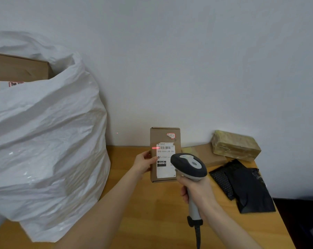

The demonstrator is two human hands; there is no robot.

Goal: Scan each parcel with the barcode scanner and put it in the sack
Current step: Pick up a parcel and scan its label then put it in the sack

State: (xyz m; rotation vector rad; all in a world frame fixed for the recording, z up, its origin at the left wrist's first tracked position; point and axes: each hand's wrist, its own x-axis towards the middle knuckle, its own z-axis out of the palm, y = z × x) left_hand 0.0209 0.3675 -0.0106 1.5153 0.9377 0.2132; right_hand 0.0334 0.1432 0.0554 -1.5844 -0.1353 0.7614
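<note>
- The cardboard parcel (163,136) is held upright above the table (152,212), close to the wall, with its label (165,169) turned toward the camera.
- It is gripped at its left edge by the left hand (143,163): the thumb is laid on the front face, and the other fingers are hidden behind the board.
- The barcode scanner (189,166) is grasped by the right hand (197,193), fingers wrapped fully round the handle. Its head is aimed at the label from just in front and to the lower right.
- A red laser line (155,148) is seen only at the left end of the barcode (164,147), spilling onto bare cardboard. A failed read is judged likely unless the beam is brought across all the bars.
- Whether the scanner head touches the parcel cannot be told. A knock there could twist the parcel out of aim.
- The hold is one-sided, so the parcel could pivot or slip when it is carried left.
- The sack (44,141) stands at the left of the table, with its mouth open and a box (17,69) showing inside. Its slack rim could catch the parcel, or the parcel could be dropped outside.
- The cable (198,236) hangs from the handle and could be snagged on the table's near edge.
- A yellow-taped parcel (235,145) and black mailer bags (245,187) lie unscanned at the right, where they could be swept by the right forearm.
</note>
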